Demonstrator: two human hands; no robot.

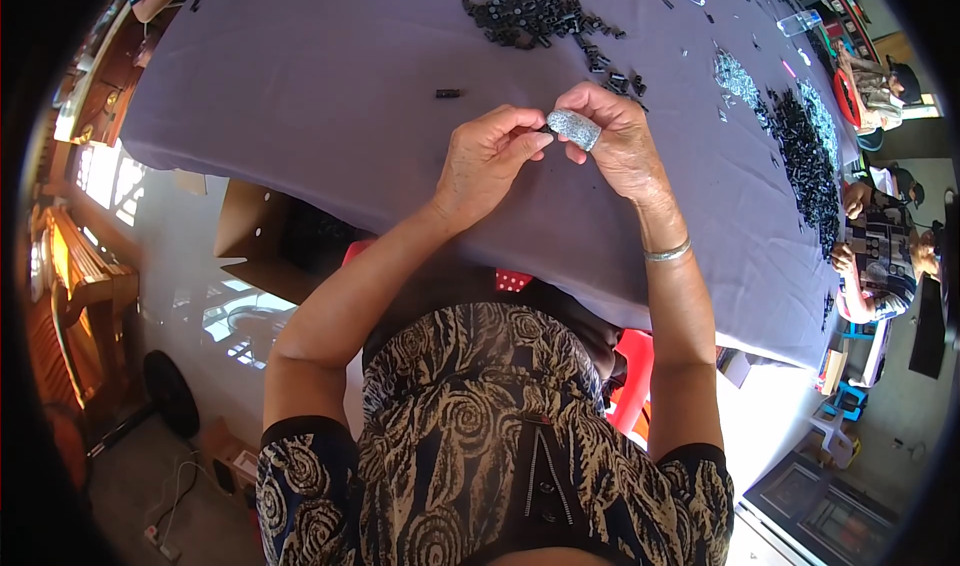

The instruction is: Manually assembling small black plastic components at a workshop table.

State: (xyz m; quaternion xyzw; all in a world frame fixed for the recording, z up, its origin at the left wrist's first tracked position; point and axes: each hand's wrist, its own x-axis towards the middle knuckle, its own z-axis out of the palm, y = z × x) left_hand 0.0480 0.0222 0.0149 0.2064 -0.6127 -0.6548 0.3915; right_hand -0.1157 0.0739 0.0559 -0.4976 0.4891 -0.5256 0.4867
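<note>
My left hand is closed, its thumb and index finger pinching a small black piece above the purple-grey cloth. Facing it, my right hand has its fingers curled in, a bangle on the wrist. A rounded, silvery speckled piece sits at its thumb, touching or nearly touching the black one; whether it is held or worn over the thumb I cannot tell. Just left of the hands lies a single short black cylinder. Beyond them spreads a loose heap of small black parts.
The cloth-covered table runs away from me. To the right are a long black heap and silvery bits, with a clear container. Other people sit along that side. A cardboard box stands below the left edge.
</note>
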